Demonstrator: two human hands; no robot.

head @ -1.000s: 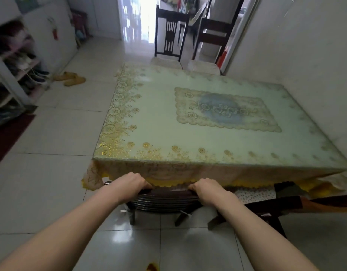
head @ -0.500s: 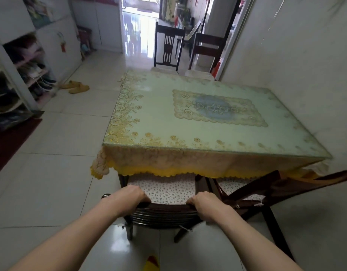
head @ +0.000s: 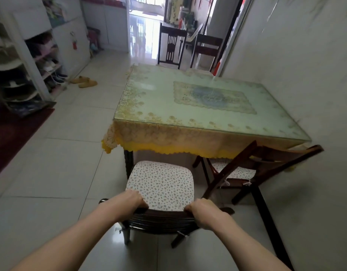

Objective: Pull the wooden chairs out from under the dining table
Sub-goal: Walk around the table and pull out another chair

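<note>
A dark wooden chair with a spotted white seat cushion stands in front of me, its whole seat out from under the dining table. My left hand and my right hand both grip the chair's top back rail. To the right, a second wooden chair still has its cushioned seat under the table's yellow-fringed cloth. Two more dark chairs stand at the table's far end.
A wall runs close along the table's right side. White shoe shelves line the left, with yellow slippers on the tiled floor and a dark red mat nearby. A bright doorway opens beyond the far chairs.
The chair in my hands has slid back toward me, from tucked under the cloth to fully out with its cushion uncovered. I have stepped back too; both hands kept their grip.
</note>
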